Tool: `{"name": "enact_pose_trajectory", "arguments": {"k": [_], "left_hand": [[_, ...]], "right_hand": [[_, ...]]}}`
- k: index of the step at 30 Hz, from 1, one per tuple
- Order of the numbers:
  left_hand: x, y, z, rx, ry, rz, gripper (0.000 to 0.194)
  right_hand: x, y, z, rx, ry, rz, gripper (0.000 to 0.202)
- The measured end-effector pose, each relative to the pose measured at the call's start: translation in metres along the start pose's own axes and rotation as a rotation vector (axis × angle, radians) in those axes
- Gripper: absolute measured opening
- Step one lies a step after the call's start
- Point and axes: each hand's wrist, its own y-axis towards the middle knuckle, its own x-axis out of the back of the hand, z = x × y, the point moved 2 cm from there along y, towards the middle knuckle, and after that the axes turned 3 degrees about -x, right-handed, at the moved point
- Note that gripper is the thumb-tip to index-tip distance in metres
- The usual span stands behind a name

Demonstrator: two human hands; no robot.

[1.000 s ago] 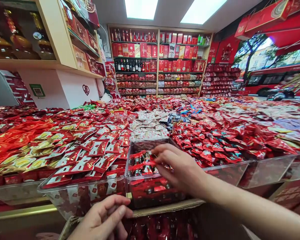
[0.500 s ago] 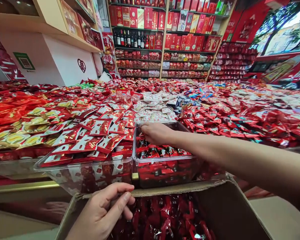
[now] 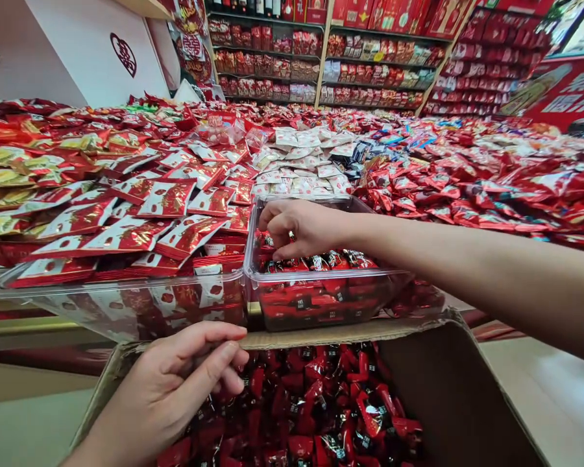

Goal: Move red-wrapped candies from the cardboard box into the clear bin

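Note:
My right hand (image 3: 304, 227) reaches into a clear plastic bin (image 3: 321, 276), fingers curved down, thumb apart from them and low over the candies. The bin holds red-and-black wrapped candies (image 3: 338, 261), and the fingertips are partly hidden there. No candy shows in this hand. Below, my left hand (image 3: 175, 379) hovers over the left side of an open cardboard box (image 3: 448, 383), fingers loosely bent and thumb near the index finger, with nothing visible in it. Inside the box lie many loose red candies (image 3: 316, 408) of the same look.
Left of the bin stands another clear bin (image 3: 141, 292) heaped with red-and-white packets (image 3: 165, 198). White packets (image 3: 302, 162) lie behind, and red packets (image 3: 433, 194) spread to the right. Stocked shelves (image 3: 272, 65) line the back. The box's front edge sits close against the bins.
The view has tilted down, showing more of the box's candies. My right hand has shifted slightly within the bin, its thumb now apart from the fingers. My left hand stays over the box edge.

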Motion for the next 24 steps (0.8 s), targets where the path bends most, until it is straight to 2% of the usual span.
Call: {"name": "enact_pose_trajectory", "arguments": {"k": [7,13,18,24], "left_hand": [[-0.0003,0.0002,-0.0006,-0.001,0.003,-0.009,0.013],[-0.0007,-0.0005,0.0011,0.025,-0.023,-0.037,0.014],[0.0011,0.0000,0.0068,0.018,-0.043,-0.043,0.014],[0.0046,0.0014,0.0086,-0.013,0.004,0.055,0.018]], "right_hand": [[-0.0054,-0.0002,0.0013,-0.076,0.053,0.183,0.006],[-0.0086,0.0008,0.0020,-0.128,0.109,0.241,0.012],[-0.0072,0.0036,0.0011,-0.166,0.179,0.165,0.026],[-0.0050,0.0058,-0.0002,-0.220,0.097,0.014,0.029]]}}
